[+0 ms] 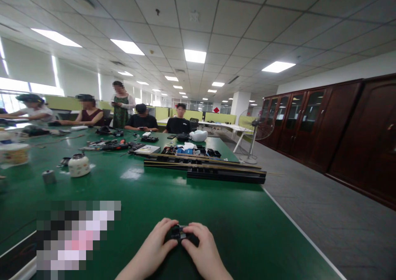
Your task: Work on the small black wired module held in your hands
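Observation:
Near the front of the green table, a small black part [178, 233] with a lighter metallic bit is held between both hands. The fingers and thumb of my left hand [157, 243] grip its left side. From the right, my right hand [201, 243] closes its fingers and thumb on the same part. The fingertips cover much of it, so its exact kind cannot be made out. Both hands rest at or just above the tabletop.
Long black rails [204, 170] with thin yellowish rods lie across the table ahead. A white patterned jar [78, 165] and a grey metal cylinder [48, 177] stand at left. Tools [108, 145] lie farther back. Several people are around the far side. The table's edge [303, 230] runs along the right.

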The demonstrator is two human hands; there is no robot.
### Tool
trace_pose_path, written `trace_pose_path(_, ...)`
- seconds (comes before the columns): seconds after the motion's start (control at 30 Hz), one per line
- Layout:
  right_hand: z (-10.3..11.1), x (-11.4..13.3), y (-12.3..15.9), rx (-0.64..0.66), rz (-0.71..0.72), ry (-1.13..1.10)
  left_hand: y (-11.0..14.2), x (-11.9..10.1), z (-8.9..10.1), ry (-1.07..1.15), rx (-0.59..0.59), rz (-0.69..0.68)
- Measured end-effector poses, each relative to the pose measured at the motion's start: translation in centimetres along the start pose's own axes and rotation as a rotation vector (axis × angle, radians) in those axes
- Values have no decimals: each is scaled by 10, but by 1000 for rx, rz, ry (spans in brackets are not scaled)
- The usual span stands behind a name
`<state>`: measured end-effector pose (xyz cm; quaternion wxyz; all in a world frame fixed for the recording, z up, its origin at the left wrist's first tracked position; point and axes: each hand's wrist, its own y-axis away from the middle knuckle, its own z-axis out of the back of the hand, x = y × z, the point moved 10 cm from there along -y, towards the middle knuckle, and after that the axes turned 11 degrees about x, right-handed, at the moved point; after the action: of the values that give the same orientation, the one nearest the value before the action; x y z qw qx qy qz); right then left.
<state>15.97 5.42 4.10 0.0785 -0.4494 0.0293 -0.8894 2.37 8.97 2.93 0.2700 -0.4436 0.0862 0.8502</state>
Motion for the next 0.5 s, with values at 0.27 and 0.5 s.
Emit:
trace_pose_path(0.27,-6,-4,-3,25,-15,87,-2,14,-5,-73,40,118)
trace_pose_path(0.5,-10,-5,-2,10,-26,158,0,5,-4,-125,47,77)
